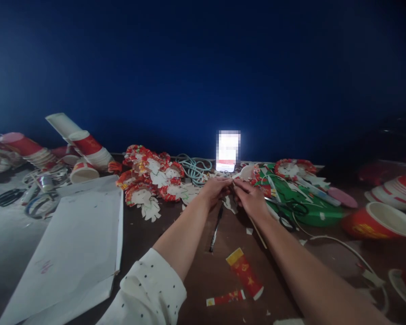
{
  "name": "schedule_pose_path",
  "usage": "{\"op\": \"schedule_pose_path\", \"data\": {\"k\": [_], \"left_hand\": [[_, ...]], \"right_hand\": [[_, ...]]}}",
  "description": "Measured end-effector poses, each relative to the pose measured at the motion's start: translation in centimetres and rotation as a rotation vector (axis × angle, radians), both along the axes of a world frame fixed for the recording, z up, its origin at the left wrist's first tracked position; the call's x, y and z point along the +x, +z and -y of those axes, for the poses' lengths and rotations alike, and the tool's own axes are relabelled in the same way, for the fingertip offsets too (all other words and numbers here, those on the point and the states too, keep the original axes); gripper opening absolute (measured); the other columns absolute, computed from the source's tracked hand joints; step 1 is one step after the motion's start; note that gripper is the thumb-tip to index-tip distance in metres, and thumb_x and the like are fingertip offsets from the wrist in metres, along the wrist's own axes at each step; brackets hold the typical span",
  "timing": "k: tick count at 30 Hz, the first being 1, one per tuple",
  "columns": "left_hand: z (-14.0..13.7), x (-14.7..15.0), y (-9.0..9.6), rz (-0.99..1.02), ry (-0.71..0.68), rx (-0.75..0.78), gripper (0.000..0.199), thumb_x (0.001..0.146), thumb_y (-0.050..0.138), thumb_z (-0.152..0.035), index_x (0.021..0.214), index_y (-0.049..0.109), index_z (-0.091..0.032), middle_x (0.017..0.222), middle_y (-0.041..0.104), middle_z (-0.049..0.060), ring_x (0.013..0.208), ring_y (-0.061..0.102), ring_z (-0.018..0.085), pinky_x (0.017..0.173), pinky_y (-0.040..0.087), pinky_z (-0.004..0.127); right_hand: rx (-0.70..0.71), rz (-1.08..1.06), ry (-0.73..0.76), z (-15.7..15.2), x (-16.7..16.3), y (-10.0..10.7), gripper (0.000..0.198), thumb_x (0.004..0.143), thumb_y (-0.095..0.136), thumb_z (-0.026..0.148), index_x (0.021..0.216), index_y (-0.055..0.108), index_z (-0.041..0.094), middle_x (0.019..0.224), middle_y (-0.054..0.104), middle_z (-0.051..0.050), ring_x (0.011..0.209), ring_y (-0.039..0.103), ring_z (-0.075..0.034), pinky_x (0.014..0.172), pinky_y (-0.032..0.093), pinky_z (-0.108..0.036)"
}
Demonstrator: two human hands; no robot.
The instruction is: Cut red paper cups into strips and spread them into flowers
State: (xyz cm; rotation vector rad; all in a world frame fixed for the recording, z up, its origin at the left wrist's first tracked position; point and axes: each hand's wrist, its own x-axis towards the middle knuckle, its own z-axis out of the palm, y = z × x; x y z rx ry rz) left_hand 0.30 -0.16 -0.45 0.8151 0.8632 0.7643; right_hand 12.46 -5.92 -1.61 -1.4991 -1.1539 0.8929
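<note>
My left hand [218, 188] and my right hand [249, 197] meet at the fingertips, just in front of a lit phone [227, 153]. The left fingers are pinched together, and what they hold is too small to make out. From beneath my right hand, whose fingers are closed, a thin wooden stick [258, 232] slants down toward me. A scrap of white paper [229, 204] lies just below the hands. Nearer me are a black pen [216, 229] and two cut red-and-yellow paper cup pieces, one wide [246, 274] and one narrow [225, 297].
Red-trimmed paper cutouts [149, 174] pile up left of centre beside a pale blue cord [193, 168]. Black scissors [287, 212] rest on green material [320, 215]. Paper cups stand right [375, 221] and lie stacked left [93, 149]. A large white board [77, 253] covers the left side.
</note>
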Motion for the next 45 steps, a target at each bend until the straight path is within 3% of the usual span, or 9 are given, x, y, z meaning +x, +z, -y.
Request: {"op": "schedule_pose_path", "data": {"k": [3,5,12,17,20,22,36,42,45], "left_hand": [[0.2,0.2,0.2,-0.026,0.046,0.016,0.015,0.08,0.058,-0.012,0.066,0.063,-0.013,0.056,0.051,-0.003,0.049,0.044,0.004,0.052,0.039,0.014],[0.3,0.4,0.3,-0.071,0.089,0.003,0.014,0.079,0.06,-0.012,0.066,0.064,-0.013,0.054,0.051,-0.003,0.046,0.044,0.004,0.05,0.038,0.015],[0.0,0.9,0.2,-0.112,0.174,-0.042,0.018,0.077,0.059,-0.009,0.06,0.06,-0.012,0.051,0.051,-0.003,0.043,0.043,0.003,0.045,0.033,0.014],[0.0,0.9,0.1,-0.082,0.175,-0.049,0.017,0.077,0.059,-0.006,0.06,0.061,-0.011,0.052,0.053,-0.003,0.044,0.045,0.003,0.046,0.035,0.014],[0.1,0.8,0.3,-0.081,0.16,-0.048,0.018,0.078,0.059,-0.009,0.06,0.06,-0.011,0.05,0.052,-0.003,0.043,0.044,0.003,0.046,0.034,0.014],[0.2,0.7,0.3,-0.074,0.148,-0.041,0.018,0.077,0.062,-0.011,0.059,0.06,-0.011,0.05,0.051,-0.004,0.043,0.044,0.003,0.046,0.034,0.015],[0.2,0.0,1.0,-0.005,0.095,-0.065,0.017,0.079,0.065,-0.013,0.064,0.059,-0.008,0.051,0.053,-0.002,0.043,0.046,0.003,0.045,0.037,0.014],[0.1,0.3,0.2,-0.085,0.123,-0.02,0.008,0.076,0.061,-0.007,0.069,0.06,-0.012,0.058,0.058,-0.002,0.047,0.051,0.005,0.047,0.038,0.016],[0.2,0.6,0.0,-0.098,0.137,-0.023,0.007,0.074,0.06,-0.006,0.074,0.06,-0.014,0.064,0.061,-0.001,0.051,0.054,0.006,0.048,0.039,0.016]], "right_hand": [[0.182,0.297,0.001,-0.1,0.1,-0.1,0.038,0.078,0.054,0.035,0.107,0.072,0.019,0.088,0.071,-0.008,0.078,0.065,-0.021,0.072,0.052,-0.035],[0.281,0.435,0.002,-0.2,0.0,-0.4,0.036,0.079,0.052,0.031,0.106,0.072,0.018,0.103,0.071,-0.011,0.096,0.064,-0.025,0.088,0.049,-0.039],[0.252,0.443,-0.029,-0.1,-0.5,-1.0,0.042,0.082,0.053,0.034,0.118,0.066,0.017,0.113,0.069,-0.012,0.106,0.064,-0.026,0.095,0.047,-0.042],[0.103,0.224,-0.04,0.1,-0.6,-0.4,0.045,0.078,0.058,0.034,0.118,0.066,0.017,0.091,0.073,-0.008,0.081,0.068,-0.024,0.077,0.052,-0.037],[-0.009,0.042,-0.006,0.2,-0.7,0.0,0.052,0.077,0.059,0.038,0.124,0.062,0.018,0.063,0.066,-0.001,0.048,0.055,-0.016,0.049,0.046,-0.029],[-0.061,-0.053,0.005,0.3,-0.7,0.2,0.053,0.076,0.059,0.039,0.125,0.062,0.018,0.056,0.06,0.002,0.04,0.046,-0.012,0.041,0.038,-0.026],[-0.093,-0.265,-0.017,-0.3,-0.4,-0.2,0.051,0.069,0.063,0.037,0.118,0.065,0.019,0.05,0.054,0.005,0.041,0.042,-0.009,0.038,0.028,-0.02],[-0.051,-0.354,-0.049,-0.8,-0.5,-0.6,0.024,0.061,0.068,0.037,0.076,0.066,0.019,0.046,0.048,0.005,0.041,0.04,-0.009,0.037,0.025,-0.02],[-0.05,-0.357,-0.057,-0.6,-0.7,-0.4,0.021,0.062,0.067,0.038,0.071,0.064,0.019,0.045,0.046,0.006,0.04,0.037,-0.008,0.037,0.024,-0.021]]}}
